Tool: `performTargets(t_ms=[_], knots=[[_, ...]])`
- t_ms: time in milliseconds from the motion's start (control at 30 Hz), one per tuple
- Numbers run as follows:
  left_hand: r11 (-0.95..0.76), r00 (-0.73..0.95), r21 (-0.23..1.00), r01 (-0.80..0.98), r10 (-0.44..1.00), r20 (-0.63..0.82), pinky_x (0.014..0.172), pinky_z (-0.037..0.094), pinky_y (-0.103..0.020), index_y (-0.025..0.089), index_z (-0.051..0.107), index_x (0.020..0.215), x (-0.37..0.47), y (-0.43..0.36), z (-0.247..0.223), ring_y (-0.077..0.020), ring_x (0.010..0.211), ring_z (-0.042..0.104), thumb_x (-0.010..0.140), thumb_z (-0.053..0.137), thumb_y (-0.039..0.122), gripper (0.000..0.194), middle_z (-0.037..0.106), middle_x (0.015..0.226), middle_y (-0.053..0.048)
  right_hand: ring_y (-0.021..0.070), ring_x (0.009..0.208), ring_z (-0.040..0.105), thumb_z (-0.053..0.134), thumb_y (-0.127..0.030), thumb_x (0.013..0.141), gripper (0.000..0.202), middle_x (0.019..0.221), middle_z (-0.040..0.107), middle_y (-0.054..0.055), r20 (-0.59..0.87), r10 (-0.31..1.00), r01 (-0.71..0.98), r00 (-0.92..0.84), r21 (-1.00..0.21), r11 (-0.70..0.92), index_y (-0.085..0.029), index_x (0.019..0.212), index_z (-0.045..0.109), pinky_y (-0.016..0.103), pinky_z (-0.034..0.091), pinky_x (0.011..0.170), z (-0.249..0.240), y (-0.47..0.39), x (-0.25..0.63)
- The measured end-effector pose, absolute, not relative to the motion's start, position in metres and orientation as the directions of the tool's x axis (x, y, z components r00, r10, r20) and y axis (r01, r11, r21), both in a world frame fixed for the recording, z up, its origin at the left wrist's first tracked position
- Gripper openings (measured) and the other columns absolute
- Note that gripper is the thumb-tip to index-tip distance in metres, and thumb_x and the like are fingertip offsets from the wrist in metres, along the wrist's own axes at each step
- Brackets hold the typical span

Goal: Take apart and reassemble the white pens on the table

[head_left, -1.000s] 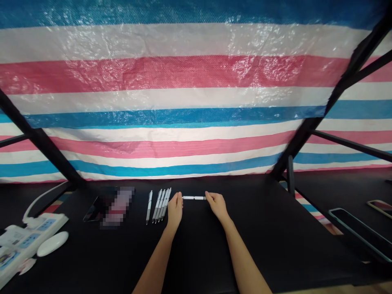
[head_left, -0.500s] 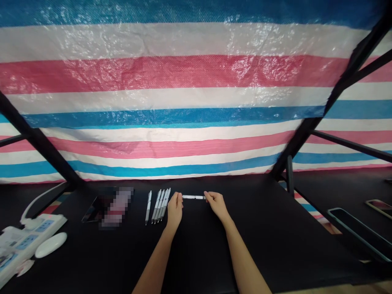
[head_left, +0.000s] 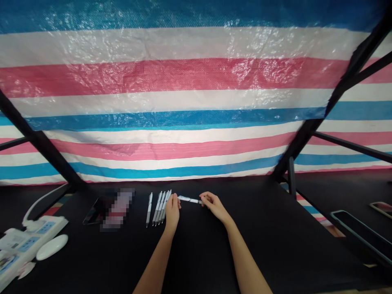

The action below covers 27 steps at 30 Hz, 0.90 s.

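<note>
A white pen (head_left: pixel 189 199) lies nearly level between my two hands, tilted slightly down to the right. My left hand (head_left: pixel 173 207) is closed on its left end, near the row of pens. At the other end, the fingertips of my right hand (head_left: pixel 212 204) pinch the pen's grey part. Just left of my left hand, several white-and-grey pens (head_left: pixel 157 208) lie side by side on the black table (head_left: pixel 196 253). One more pen (head_left: pixel 149 210) lies a little apart, to their left.
A dark phone-like object (head_left: pixel 95 211) lies at the left, beside a blurred patch. Further left are a white power strip (head_left: pixel 33 241) and a white oval object (head_left: pixel 52 247). Phones (head_left: pixel 363 232) lie at the right beyond black frame bars (head_left: pixel 292 151). Striped sheeting (head_left: pixel 183 77) hangs behind.
The pen has tilted, its right end now lower. My right hand has moved a little left, and my left hand has shifted slightly left too. The view has shifted slightly.
</note>
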<state>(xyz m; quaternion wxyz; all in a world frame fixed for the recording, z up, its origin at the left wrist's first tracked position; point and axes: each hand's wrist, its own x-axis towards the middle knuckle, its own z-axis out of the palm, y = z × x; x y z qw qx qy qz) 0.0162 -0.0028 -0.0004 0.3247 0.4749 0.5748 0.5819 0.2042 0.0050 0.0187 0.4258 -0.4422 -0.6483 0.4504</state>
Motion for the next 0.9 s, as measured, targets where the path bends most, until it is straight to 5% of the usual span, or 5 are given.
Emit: performTargets(t_ms=[200,400,900], knots=[[-0.110,-0.357,0.977,0.181,0.919,0.170,0.050,0.033,-0.025,0.019,0.048,0.059,0.016,-0.003,-0.001,-0.0120,0.045,0.044,0.083,0.035,0.058,0.047,0.043,0.045,0.004,0.0116,0.055,0.043,0.043,-0.048,0.085,0.043,0.056,0.048,-0.002,0.150,0.931,0.395,-0.333,-0.874,0.282,-0.016,0.066,0.063,0.023,0.029,0.053,0.020,0.004,0.204],[-0.119,-0.344,0.974,0.192,0.921,0.181,0.050,0.033,-0.024,0.019,0.046,0.058,0.016,-0.005,0.001,-0.0116,0.045,0.043,0.084,0.036,0.055,0.045,0.042,0.045,0.004,0.0142,0.069,0.050,0.048,-0.042,0.084,0.031,0.074,0.054,0.001,0.228,0.919,0.380,-0.321,-0.858,0.345,-0.018,0.073,0.064,0.025,0.036,0.063,0.016,0.004,0.206],[-0.086,-0.402,0.972,0.221,0.899,0.171,0.049,0.032,-0.024,0.020,0.042,0.051,0.014,-0.007,0.002,-0.0117,0.046,0.043,0.084,0.037,0.054,0.048,0.043,0.045,0.002,0.0137,0.066,0.052,0.058,-0.025,0.072,0.010,0.070,0.058,-0.001,0.255,0.945,0.328,-0.207,-0.891,0.313,-0.018,0.079,0.061,0.025,0.039,0.063,0.006,0.008,0.206]])
